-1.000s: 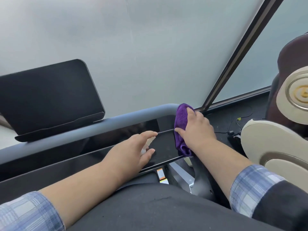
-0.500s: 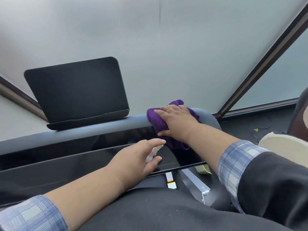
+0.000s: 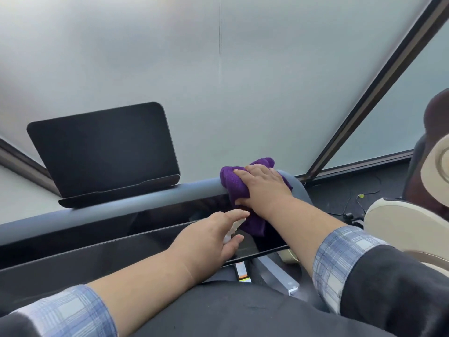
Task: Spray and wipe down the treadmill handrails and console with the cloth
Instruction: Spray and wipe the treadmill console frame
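Observation:
A grey handrail [image 3: 136, 199] runs across the treadmill's front and bends down at its right end. My right hand [image 3: 263, 188] presses a purple cloth [image 3: 233, 184] over the rail near that bend; part of the cloth hangs down over the glossy black console [image 3: 109, 244]. My left hand [image 3: 209, 239] rests on the console's right part, curled round a small white spray bottle [image 3: 233, 228], mostly hidden under the fingers. A black tablet stand [image 3: 102, 152] leans back above the rail at the left.
Frosted glass panels with dark frames [image 3: 369, 93] stand right behind the treadmill. A cream and brown massage chair [image 3: 408, 222] fills the right side. Cables [image 3: 357, 203] lie on the dark floor beyond the rail's end. A treadmill upright with stickers [image 3: 243, 271] shows below the console.
My right hand carried the cloth from the console's right edge up onto the handrail's bend and slid it a little left along the rail. My left hand stayed on the bottle.

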